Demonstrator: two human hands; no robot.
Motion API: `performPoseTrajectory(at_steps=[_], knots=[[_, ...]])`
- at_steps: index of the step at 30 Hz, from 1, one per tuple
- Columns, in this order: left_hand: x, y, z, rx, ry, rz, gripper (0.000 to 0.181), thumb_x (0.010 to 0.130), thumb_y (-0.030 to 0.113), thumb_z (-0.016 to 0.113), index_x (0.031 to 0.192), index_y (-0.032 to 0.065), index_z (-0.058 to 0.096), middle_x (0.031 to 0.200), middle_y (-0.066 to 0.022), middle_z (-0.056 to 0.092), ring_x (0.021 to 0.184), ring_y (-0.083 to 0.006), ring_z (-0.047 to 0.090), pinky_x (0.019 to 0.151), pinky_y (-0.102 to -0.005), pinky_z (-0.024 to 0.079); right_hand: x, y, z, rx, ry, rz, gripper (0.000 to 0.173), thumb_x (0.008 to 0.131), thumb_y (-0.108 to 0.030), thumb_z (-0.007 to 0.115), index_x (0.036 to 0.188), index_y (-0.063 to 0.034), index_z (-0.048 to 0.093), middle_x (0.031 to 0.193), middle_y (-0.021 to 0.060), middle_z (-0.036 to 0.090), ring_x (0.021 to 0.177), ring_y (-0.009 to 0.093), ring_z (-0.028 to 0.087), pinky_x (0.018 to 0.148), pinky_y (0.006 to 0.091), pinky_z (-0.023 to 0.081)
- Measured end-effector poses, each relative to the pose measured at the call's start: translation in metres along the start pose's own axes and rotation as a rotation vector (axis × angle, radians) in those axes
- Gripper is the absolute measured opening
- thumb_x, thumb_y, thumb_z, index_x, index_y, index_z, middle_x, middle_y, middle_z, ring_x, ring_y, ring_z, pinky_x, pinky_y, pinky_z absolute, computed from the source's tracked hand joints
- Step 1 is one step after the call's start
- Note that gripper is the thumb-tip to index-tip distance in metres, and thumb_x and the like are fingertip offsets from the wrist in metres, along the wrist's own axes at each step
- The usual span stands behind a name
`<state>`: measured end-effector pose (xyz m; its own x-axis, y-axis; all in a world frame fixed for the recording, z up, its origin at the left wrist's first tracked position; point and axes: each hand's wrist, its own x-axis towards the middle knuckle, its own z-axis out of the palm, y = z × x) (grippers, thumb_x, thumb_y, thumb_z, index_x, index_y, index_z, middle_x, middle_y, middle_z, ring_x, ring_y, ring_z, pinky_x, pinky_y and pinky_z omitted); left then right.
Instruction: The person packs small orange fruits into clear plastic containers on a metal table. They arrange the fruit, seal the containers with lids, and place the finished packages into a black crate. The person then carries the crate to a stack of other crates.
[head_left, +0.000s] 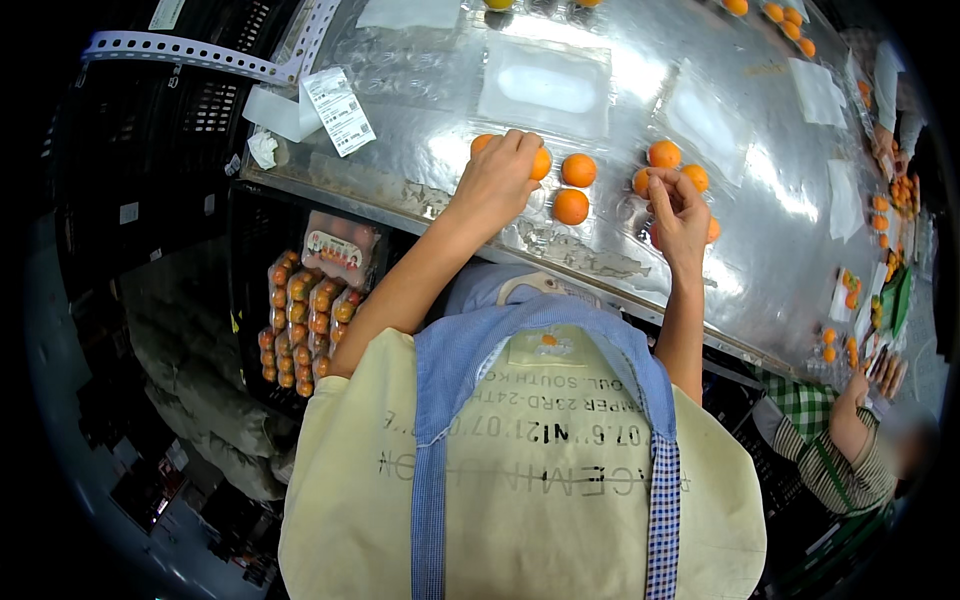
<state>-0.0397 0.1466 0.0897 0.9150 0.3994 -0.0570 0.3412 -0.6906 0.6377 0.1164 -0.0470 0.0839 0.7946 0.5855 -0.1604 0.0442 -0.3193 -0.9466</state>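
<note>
My left hand (495, 174) curls its fingers over a round orange fruit (540, 163) at the near side of a metal table. Another fruit (481, 143) shows partly behind that hand. Beside it, two fruits (578, 171) sit in a clear plastic tray (546, 201). My right hand (681, 216) is over a second cluster, thumb and fingers bent close to a fruit (642, 182); whether it grips that fruit is unclear. Two more fruits (664, 154) lie just beyond its fingers, and others are partly hidden under the palm.
Clear trays with white pads (546, 84) lie across the metal table (420, 150). A printed label strip (337, 111) and crumpled paper (262, 149) are at left. Packed fruit (300, 322) stands in a dark crate below. At right, a co-worker (832, 442) handles packs; another person's hands (889, 154) are farther off.
</note>
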Motion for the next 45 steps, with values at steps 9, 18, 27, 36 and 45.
performPoseTrajectory(at_steps=[9, 18, 27, 36, 45], knots=[[0.018, -0.009, 0.026, 0.210, -0.043, 0.043, 0.039, 0.068, 0.004, 0.073, 0.102, 0.0025, 0.054, 0.100, -0.0130, 0.055, 0.093, -0.0310, 0.056, 0.080, -0.0397, 0.046, 0.003, 0.007, -0.019, -0.630, 0.153, -0.193, 0.021, 0.078, -0.015, 0.068, 0.096, -0.0050, 0.066, 0.084, 0.0071, 0.063, 0.079, 0.020, 0.058, 0.071, 0.0323, 0.046], [0.010, -0.012, 0.024, 0.210, 0.142, 0.170, 0.040, 0.069, 0.008, 0.072, 0.106, 0.0056, 0.059, 0.103, -0.0077, 0.057, 0.098, -0.0269, 0.052, 0.085, -0.0370, 0.041, 0.010, 0.007, -0.011, -1.155, -0.006, -0.344, 0.045, 0.067, -0.025, 0.076, 0.108, -0.0113, 0.062, 0.094, 0.0079, 0.061, 0.084, 0.027, 0.059, 0.072, 0.0379, 0.046], [-0.012, 0.009, 0.002, -0.244, 0.210, 0.063, 0.036, 0.076, 0.009, 0.067, 0.111, 0.0057, 0.058, 0.106, -0.0085, 0.059, 0.100, -0.0251, 0.054, 0.087, -0.0353, 0.044, 0.010, -0.004, -0.022, -0.784, -0.126, -0.071, 0.048, 0.067, -0.016, 0.077, 0.112, -0.0099, 0.060, 0.091, 0.0058, 0.061, 0.075, 0.017, 0.061, 0.061, 0.0296, 0.047], [-0.022, 0.040, 0.024, -1.177, -0.141, -0.135, 0.044, 0.087, 0.025, 0.064, 0.119, -0.0010, 0.048, 0.103, -0.0121, 0.061, 0.086, -0.0163, 0.060, 0.075, -0.0272, 0.050, -0.024, -0.025, 0.004, 0.360, -0.286, -0.035, 0.055, 0.071, -0.006, 0.078, 0.120, 0.0002, 0.052, 0.096, 0.0024, 0.061, 0.078, 0.006, 0.053, 0.066, 0.0198, 0.042], [-0.022, 0.033, 0.019, -1.609, -0.318, -0.426, 0.045, 0.091, 0.033, 0.056, 0.118, -0.0022, 0.047, 0.095, -0.0126, 0.062, 0.080, -0.0156, 0.062, 0.070, -0.0282, 0.051, -0.029, -0.024, 0.022, 0.239, -0.401, -0.030, 0.050, 0.076, -0.014, 0.074, 0.120, -0.0008, 0.054, 0.088, 0.0014, 0.060, 0.072, 0.005, 0.053, 0.068, 0.0202, 0.044]])
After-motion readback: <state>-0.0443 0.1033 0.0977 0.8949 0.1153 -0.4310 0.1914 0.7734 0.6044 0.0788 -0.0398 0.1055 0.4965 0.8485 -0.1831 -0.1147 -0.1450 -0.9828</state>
